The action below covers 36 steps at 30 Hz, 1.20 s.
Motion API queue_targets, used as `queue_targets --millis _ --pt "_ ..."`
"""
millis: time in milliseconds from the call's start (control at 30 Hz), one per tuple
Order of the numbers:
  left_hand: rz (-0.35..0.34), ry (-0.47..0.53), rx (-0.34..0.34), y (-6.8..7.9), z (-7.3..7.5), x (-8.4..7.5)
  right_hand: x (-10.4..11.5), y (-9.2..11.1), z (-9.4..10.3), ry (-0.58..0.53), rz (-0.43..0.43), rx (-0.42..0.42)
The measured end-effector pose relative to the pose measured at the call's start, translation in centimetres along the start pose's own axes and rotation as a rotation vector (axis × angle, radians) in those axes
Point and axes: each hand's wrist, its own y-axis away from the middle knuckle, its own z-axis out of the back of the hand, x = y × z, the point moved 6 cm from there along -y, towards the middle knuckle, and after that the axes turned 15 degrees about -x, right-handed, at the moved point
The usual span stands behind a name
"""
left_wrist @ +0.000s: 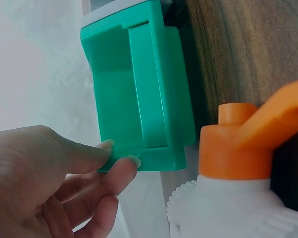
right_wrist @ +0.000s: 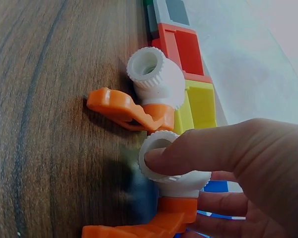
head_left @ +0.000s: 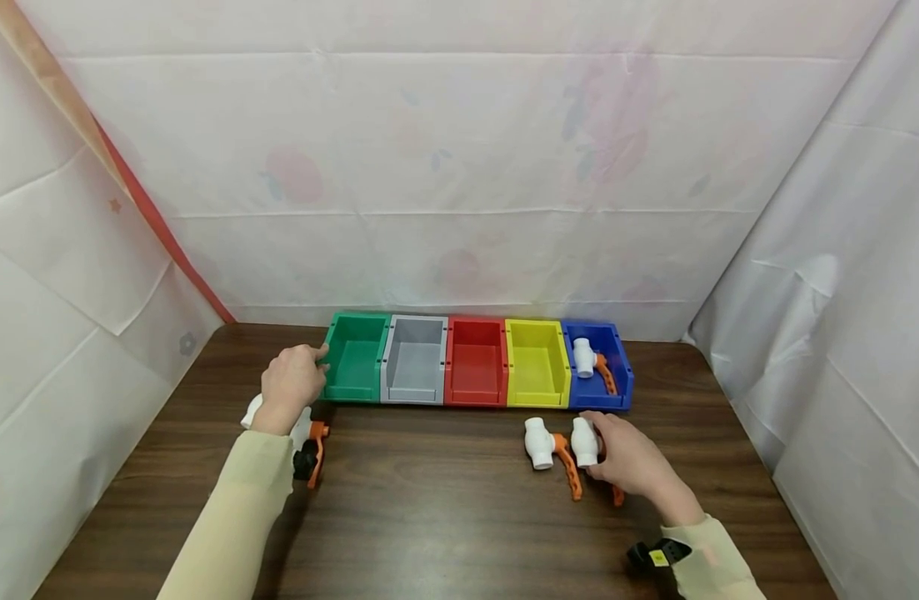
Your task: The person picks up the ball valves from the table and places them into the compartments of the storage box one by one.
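At the left end of a row of bins, my left hand [head_left: 290, 383] pinches the near side wall of the green bin [left_wrist: 114, 99] between thumb and fingers. Beneath that forearm lie white PVC parts with an orange-handled ball valve [left_wrist: 236, 153], partly hidden. My right hand [head_left: 631, 454] grips a white ball valve [head_left: 584, 442] with an orange lever; its thumb presses the open end in the right wrist view, and fingers pass behind. Just left of it, a similar valve [head_left: 538, 443] lies on the table. Another valve [head_left: 583, 358] sits in the blue bin [head_left: 620, 379].
Between the green and blue bins stand a grey bin [head_left: 414, 392], a red bin [head_left: 476, 392] and a yellow bin [head_left: 537, 392], side by side. The wooden table [head_left: 429, 500] reaches a pale curtain [head_left: 459, 167] behind, with more cloth at both sides.
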Motion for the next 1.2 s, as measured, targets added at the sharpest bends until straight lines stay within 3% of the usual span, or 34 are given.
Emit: queue_targets --millis 400,833,1200 --pt "0.001 -0.005 -0.001 0.1 0.1 0.0 0.3 0.4 1.0 0.003 0.035 -0.042" --pt "0.003 -0.006 0.008 -0.1 0.0 0.1 0.7 0.4 2.7 -0.009 0.081 -0.151" --pt "0.011 -0.008 0.009 -0.1 0.0 0.1 1.1 -0.2 3.3 -0.037 0.047 -0.168"
